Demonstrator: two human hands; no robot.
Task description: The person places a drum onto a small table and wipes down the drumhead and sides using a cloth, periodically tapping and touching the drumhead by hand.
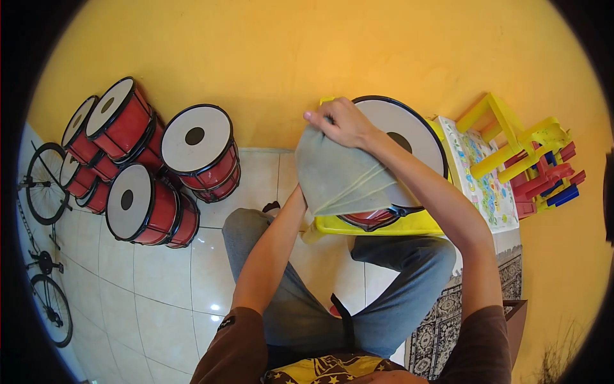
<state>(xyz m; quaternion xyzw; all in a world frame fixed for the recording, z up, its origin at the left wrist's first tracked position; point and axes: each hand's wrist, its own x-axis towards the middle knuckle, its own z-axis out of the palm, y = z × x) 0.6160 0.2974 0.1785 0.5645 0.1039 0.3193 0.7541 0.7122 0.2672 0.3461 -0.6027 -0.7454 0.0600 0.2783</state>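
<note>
A grey cloth [339, 169] with pale yellow stitch lines hangs in front of me, partly covering a red drum [374, 219] with a white head and black rim. My right hand [345, 125] is closed on the cloth's top edge, thumb pointing left. Behind the cloth, my left hand is hidden; only the left forearm [275, 246] shows, reaching up to its lower left side. Whether those fingers grip anything cannot be seen. The drum rests on a yellow plastic table or stool [396, 226].
Several more red drums [131, 201] stand at the left on the tiled floor [163, 272]. A bicycle [48, 294] is at the far left. To the right are a patterned white table [489, 176], yellow plastic stools [489, 118] and a patterned rug [438, 333]. A yellow wall [256, 57] rises behind.
</note>
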